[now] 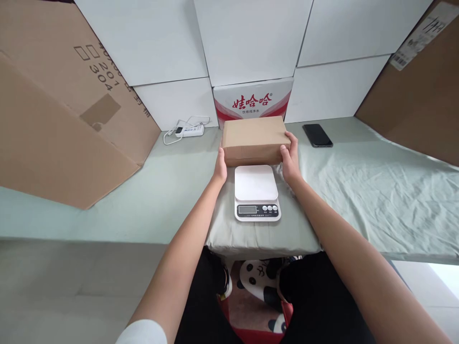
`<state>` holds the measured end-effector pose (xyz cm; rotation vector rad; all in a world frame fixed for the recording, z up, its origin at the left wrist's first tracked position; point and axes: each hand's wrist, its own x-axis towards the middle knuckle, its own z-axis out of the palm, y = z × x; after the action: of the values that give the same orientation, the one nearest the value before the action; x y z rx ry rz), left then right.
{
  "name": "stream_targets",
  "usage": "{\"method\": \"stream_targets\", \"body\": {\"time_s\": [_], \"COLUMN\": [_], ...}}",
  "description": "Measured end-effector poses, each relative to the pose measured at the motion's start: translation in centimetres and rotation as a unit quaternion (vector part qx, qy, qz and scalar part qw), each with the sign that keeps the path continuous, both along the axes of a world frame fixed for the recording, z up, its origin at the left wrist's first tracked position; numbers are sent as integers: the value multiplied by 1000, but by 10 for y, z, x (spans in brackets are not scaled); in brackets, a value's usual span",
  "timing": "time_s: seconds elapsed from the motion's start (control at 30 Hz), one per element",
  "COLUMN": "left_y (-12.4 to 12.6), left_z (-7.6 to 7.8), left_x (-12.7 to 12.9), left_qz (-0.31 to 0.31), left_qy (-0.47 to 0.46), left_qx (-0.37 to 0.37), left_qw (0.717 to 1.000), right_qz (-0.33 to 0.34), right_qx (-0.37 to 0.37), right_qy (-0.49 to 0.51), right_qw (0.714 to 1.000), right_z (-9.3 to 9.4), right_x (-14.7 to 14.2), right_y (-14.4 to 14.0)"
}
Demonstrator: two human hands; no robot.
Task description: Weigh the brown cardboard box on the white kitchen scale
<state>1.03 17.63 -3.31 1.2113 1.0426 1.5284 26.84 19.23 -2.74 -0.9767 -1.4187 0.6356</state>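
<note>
A closed brown cardboard box is gripped from both ends, just behind a white kitchen scale. My left hand presses on its left end, the fingers mostly hidden behind it. Around the right end, my right hand has its thumb on the front and its fingers at the top corner. The scale has a small grey display and round buttons on its front panel, and nothing lies on its plate. Whether the box touches the table cannot be told.
A white and red carton with red lettering stands behind the box. To the left lies a white power strip with its cable, to the right a black phone. Large cardboard panels flank the green cloth-covered table.
</note>
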Motion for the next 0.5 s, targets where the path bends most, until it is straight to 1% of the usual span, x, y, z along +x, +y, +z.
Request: {"method": "stream_targets", "body": {"time_s": [0.07, 0.17, 0.23, 0.37, 0.5], "left_y": [1, 6, 10, 17, 17], "left_z": [-4, -6, -5, 3, 5], "left_x": [1, 0, -4, -21, -29], "left_qz": [-8, -13, 4, 64, 76], "left_qy": [-8, -17, -11, 20, 26], "left_qx": [8, -4, -15, -18, -39], "left_qw": [1000, 1000, 1000, 998, 996], "right_qz": [-1, 6, 15, 35, 34], "right_qx": [-11, -39, -63, -98, -132], "right_qy": [-1, 5, 19, 45, 118], "right_qw": [1000, 999, 998, 994, 984], "right_z": [-3, -7, -9, -10, -9], "right_x": [0, 3, 6, 17, 23], "right_y": [1, 5, 10, 20, 23]}}
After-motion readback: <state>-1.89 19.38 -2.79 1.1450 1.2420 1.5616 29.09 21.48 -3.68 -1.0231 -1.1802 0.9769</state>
